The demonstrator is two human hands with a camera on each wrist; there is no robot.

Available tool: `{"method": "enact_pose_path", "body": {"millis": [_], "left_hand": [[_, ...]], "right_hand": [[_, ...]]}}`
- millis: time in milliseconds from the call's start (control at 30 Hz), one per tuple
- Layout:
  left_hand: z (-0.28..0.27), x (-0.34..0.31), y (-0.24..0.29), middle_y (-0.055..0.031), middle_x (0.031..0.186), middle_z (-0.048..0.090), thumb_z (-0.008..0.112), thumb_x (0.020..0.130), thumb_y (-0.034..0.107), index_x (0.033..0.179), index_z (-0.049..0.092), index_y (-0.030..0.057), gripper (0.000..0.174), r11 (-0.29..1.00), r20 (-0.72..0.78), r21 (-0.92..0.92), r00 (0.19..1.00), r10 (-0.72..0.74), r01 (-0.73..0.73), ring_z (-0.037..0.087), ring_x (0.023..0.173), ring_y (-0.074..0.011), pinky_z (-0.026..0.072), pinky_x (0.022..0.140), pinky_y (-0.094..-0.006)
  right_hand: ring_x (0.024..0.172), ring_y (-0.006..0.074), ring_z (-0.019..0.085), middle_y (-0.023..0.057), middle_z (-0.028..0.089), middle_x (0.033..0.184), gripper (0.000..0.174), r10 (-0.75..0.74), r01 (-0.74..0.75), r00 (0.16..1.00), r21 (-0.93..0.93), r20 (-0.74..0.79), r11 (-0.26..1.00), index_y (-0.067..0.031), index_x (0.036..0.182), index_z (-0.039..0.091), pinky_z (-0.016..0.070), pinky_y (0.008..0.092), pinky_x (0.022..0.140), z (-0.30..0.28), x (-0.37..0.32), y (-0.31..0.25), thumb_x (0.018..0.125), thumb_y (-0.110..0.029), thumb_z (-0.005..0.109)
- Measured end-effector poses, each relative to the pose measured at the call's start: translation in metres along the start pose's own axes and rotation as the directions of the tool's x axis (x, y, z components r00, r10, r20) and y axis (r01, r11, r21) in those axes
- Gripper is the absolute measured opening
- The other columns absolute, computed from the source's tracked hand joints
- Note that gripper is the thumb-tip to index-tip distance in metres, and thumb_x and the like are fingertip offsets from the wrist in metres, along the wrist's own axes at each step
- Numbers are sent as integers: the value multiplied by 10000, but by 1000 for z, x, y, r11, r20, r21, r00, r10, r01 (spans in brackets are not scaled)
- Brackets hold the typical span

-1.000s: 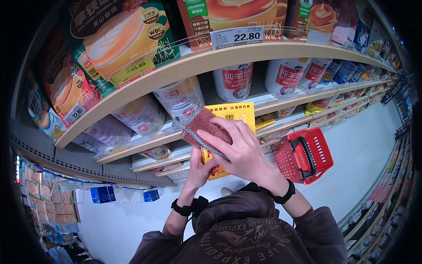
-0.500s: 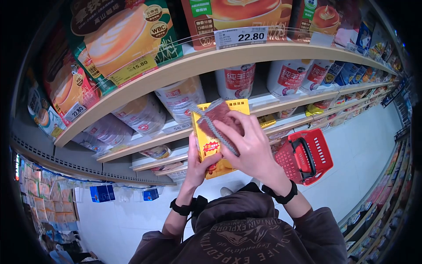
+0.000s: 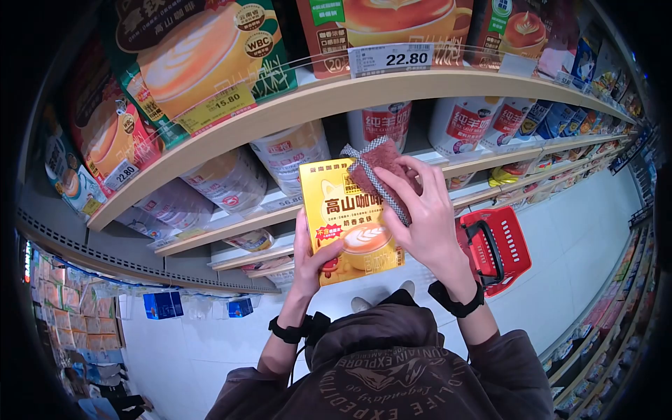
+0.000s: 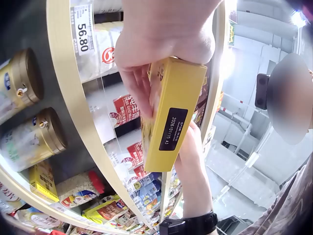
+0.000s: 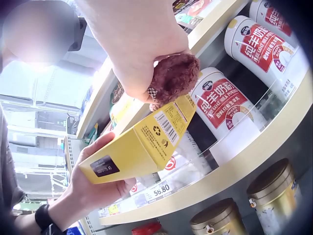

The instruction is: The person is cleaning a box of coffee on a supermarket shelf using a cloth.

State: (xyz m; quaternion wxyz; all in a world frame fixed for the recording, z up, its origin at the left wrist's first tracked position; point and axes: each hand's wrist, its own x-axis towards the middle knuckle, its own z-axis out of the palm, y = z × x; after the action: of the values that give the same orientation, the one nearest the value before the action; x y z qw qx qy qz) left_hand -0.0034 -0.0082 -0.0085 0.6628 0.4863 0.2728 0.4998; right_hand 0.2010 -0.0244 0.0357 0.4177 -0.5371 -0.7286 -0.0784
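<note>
A yellow coffee box point(image 3: 332, 185) with a latte cup on its front is held upright before the shelves. My left hand point(image 3: 308, 257) grips its lower left side, thumb across the front and fingers behind. In my right hand point(image 3: 432, 217) is a folded brown plush cloth point(image 3: 367, 178) with black-and-white checked edging, overlapping the box's upper right corner. The left wrist view shows the box's narrow side point(image 4: 183, 93) with a dark date label. From the right wrist, the bunched cloth point(image 5: 176, 78) is right at the end of the box with the barcode.
Shelves point(image 3: 378, 87) curve across the front, carrying coffee boxes point(image 3: 189, 63) above and white goat-milk powder tins point(image 3: 465, 124) below. A red shopping basket point(image 3: 514, 245) with a black handle stands on the floor to the right. Blue boxes point(image 3: 163, 306) are at lower left.
My right hand has moved right with the cloth, uncovering most of the box front. The box has turned so its printed face shows toward the head camera.
</note>
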Motion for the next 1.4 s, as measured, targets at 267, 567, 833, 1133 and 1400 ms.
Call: {"method": "enact_pose_path", "body": {"millis": [267,567,833,1133,1400], "left_hand": [[-8,-3,-14,-123,1271,476,628,808,61,1381,249,14,689,994,23,104,999,-31,28,513,1149,-188,419,980,-316],[2,-3,-3,-124,1274,475,659,802,47,1383,233,15,720,996,59,86,998,-26,21,497,1182,-186,411,997,-326],[0,0,-5,-130,1277,460,638,822,95,1385,241,20,693,1000,-17,20,1000,3,-2,504,1154,-184,411,983,-312],[3,0,-7,-112,1293,452,635,834,114,1378,260,11,668,996,25,80,999,-47,45,466,1192,-176,370,1018,-320],[2,-1,-4,-124,1276,464,599,856,128,1378,248,9,640,999,-3,39,1000,-10,10,485,1164,-174,382,1002,-314]], "right_hand": [[1055,298,510,127,512,1219,588,-155,130,975,161,157,978,-113,1246,569,442,408,896,8,-10,-39,677,-98,716],[1076,314,492,152,504,1219,535,-97,98,994,-9,55,995,-103,1249,566,430,430,899,3,0,-9,719,-51,626],[1037,332,513,150,503,1209,530,-24,18,995,60,95,998,-93,1228,582,459,418,886,2,-9,-16,706,-74,673],[1065,296,500,124,501,1240,560,-146,138,982,75,119,988,-117,1261,561,435,406,890,7,-4,-22,711,-84,663],[1034,319,511,155,510,1198,520,-8,8,999,11,31,1000,-91,1232,577,445,433,885,-1,-5,1,721,-116,671]]}}
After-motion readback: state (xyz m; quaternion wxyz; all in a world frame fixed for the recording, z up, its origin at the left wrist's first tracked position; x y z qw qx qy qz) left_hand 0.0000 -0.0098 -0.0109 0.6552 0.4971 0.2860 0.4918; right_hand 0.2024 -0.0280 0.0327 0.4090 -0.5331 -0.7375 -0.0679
